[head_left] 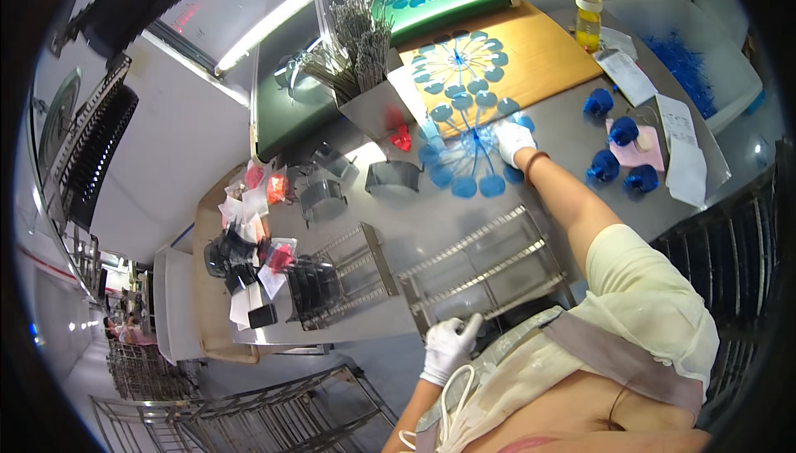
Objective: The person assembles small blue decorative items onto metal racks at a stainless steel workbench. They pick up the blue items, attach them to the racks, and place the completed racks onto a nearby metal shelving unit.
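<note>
A translucent blue plastic wheel of rounded petals (476,139) spreads mostly left of the white-gloved right grip (512,143), which hides its edge; I cannot tell that grip's closure or hold. Beyond the white-gloved left grip (452,347), equally unclear, is a silver slotted metal rack (485,275).

Bare tabletop (438,222) between — metal rack (477,277) nearer, blue wheel (476,134) beyond

Yel. btl. (588,21), wht. papers (686,172), tube lt. (286,17)

Glossy, translucent, plastic-looking blue wheel (476,133); smooth metal worktop (568,142); matt cloth gloving both hands (448,347); smooth wood-look board (551,59).
</note>
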The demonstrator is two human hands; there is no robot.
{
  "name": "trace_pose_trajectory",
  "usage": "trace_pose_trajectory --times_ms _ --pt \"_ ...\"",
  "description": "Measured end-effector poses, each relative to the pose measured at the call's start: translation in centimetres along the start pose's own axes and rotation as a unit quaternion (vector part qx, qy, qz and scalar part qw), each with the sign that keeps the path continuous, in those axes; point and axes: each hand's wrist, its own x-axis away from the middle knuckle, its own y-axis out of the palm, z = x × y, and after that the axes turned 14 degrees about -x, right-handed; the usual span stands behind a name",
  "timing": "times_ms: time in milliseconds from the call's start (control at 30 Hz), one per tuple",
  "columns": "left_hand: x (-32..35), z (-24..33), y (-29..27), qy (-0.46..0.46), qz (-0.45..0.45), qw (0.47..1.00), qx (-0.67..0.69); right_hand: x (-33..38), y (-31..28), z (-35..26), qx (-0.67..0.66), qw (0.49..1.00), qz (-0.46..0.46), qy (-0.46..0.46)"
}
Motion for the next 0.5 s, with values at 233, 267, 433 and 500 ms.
trace_pose_trajectory --times_ms 233,267,433,500 --pt "-7.4 0.8 2.4 0.078 0.017 0.996 -0.046 -1.1 -10.1 -0.2 0.037 0.978 -0.119 -0.168" --pt "-8.6 0.9 2.2 0.08 -0.019 0.996 -0.038 -1.2 -12.2 0.8 0.037 0.978 -0.118 -0.167" --pt "-14.2 0.4 1.2 0.103 -0.063 0.99 -0.066 -9.5 -13.3 5.1 -0.054 0.98 0.047 -0.186" --pt "-15.9 -0.3 1.2 0.076 -0.086 0.993 -0.024 -15.7 -10.8 6.4 -0.054 0.986 0.077 -0.139"
